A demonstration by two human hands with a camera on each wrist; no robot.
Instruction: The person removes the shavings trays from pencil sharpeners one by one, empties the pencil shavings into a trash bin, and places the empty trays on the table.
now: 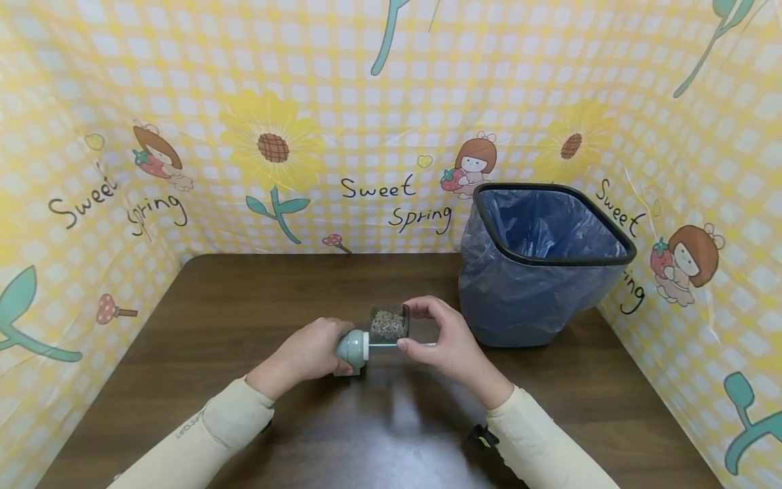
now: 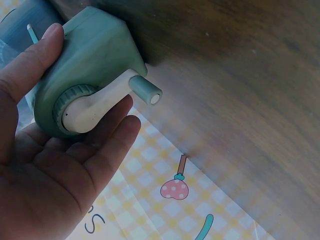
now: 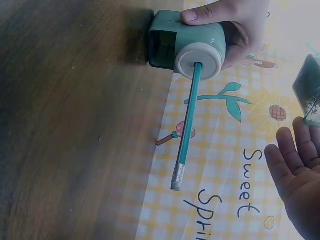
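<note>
My left hand (image 1: 308, 350) grips a green pencil sharpener (image 1: 351, 350) with a white face. Its white crank (image 2: 95, 107) has a green knob and shows in the left wrist view. From the sharpener's front hole sticks a teal pencil (image 3: 187, 125), eraser end outward. An opening (image 3: 163, 49) gapes in the sharpener's body below that face. Just right of it, my right hand (image 1: 449, 339) pinches a small dark see-through shavings drawer (image 1: 389, 324), apart from the body. Greyish pencil shavings lie inside it. The right wrist view shows only part of the drawer (image 3: 307, 92).
A bin (image 1: 525, 299) with a black rim and a blue plastic liner stands at the back right of the dark wooden table (image 1: 244, 292). Yellow checked cloth (image 1: 379, 122) with printed figures hangs behind and along both sides.
</note>
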